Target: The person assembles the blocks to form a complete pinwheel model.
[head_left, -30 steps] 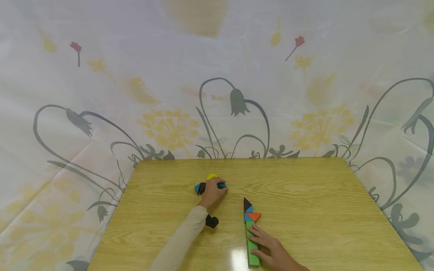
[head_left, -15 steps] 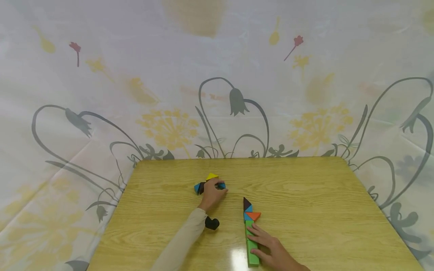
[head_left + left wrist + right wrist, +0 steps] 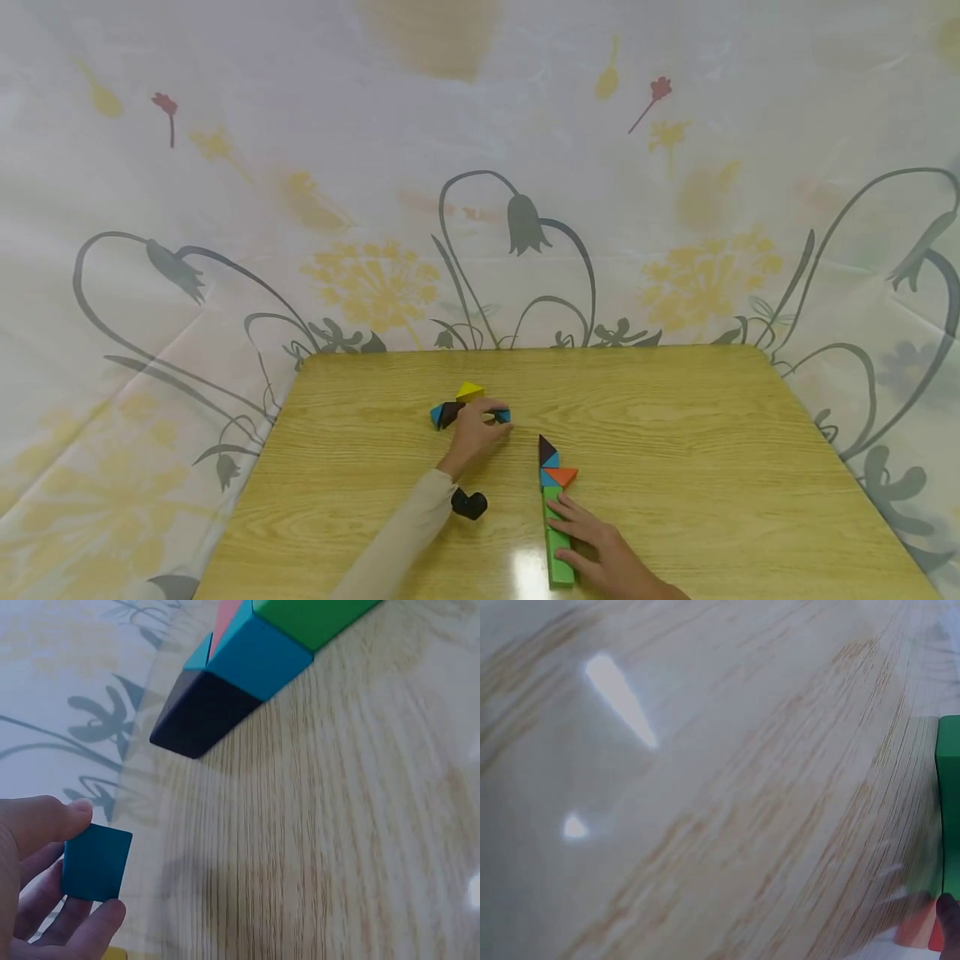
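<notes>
The left hand (image 3: 472,435) pinches a smooth, flat-faced blue block (image 3: 96,862) between thumb and fingers, near a yellow triangular block (image 3: 470,390). The right hand (image 3: 603,546) lies relaxed, fingers stretched across smooth green blocks (image 3: 561,570), in line with blue triangles (image 3: 547,480), a dark triangle (image 3: 547,451) and a jutting orange triangle (image 3: 561,476) on the glossy, wood-grained counter (image 3: 675,433).

A blue block (image 3: 97,862), green block (image 3: 560,575), orange block (image 3: 564,477), yellow block (image 3: 470,391) and dark brown block (image 3: 547,452) are showing solid colours. The table (image 3: 675,467) is showing yellowish wood grain, the sleeve (image 3: 408,533) plain cream. Grey, yellow and red flowers (image 3: 527,227) are patterning the whitish backdrop (image 3: 285,92).
</notes>
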Demonstrator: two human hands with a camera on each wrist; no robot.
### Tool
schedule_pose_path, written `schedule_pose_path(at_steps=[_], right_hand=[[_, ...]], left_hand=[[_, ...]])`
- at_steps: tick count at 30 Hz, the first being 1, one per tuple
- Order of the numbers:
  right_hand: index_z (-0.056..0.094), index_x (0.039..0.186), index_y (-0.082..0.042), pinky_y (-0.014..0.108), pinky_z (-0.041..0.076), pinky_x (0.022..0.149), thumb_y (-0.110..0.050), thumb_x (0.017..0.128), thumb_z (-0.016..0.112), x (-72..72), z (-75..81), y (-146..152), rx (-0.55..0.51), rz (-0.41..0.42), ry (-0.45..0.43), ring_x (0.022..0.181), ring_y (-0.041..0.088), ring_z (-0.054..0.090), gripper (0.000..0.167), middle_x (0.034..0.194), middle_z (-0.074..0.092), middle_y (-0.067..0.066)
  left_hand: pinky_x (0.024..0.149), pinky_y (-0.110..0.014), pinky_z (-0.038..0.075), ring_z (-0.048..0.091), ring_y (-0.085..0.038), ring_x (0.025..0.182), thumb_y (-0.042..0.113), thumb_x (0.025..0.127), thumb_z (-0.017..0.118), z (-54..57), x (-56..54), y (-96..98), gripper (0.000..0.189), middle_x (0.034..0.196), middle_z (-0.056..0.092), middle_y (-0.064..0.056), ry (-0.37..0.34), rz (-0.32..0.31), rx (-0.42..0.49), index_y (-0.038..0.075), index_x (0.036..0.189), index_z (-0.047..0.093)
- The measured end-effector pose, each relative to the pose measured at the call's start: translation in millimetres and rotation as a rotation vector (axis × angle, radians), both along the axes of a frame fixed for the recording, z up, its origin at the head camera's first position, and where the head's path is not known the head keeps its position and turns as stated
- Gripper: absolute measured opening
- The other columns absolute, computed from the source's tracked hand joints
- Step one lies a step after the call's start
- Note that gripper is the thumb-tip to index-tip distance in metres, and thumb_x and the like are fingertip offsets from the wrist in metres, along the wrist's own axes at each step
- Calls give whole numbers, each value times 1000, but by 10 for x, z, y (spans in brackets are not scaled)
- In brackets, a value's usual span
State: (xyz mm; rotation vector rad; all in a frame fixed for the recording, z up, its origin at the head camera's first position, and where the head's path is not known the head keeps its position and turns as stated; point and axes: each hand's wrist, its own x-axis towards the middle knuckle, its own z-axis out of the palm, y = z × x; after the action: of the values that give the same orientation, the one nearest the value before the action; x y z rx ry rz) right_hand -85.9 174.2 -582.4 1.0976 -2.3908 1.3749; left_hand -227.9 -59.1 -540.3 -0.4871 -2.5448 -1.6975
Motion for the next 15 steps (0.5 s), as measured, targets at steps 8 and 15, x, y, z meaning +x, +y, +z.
schedule_pose_path(at_steps=[8, 15], right_hand=[[60, 125, 1, 15, 26, 102, -10, 84, 70, -4, -32, 6, 30, -21, -44, 132, 33, 36, 44, 135, 49, 21], [61, 125, 0, 15, 25, 102, -11, 84, 70, 1, -1, 5, 30, -23, -43, 131, 34, 37, 43, 135, 50, 20]], left_hand=[[82, -36, 54, 61, -32, 96, 0, 83, 71, 8, 100, 60, 24, 107, 61, -16, -5, -24, 30, -7, 105, 67], [83, -35, 53, 59, -34, 97, 1, 83, 70, -25, 214, 125, 22, 106, 59, -15, -46, -41, 35, -6, 104, 67]])
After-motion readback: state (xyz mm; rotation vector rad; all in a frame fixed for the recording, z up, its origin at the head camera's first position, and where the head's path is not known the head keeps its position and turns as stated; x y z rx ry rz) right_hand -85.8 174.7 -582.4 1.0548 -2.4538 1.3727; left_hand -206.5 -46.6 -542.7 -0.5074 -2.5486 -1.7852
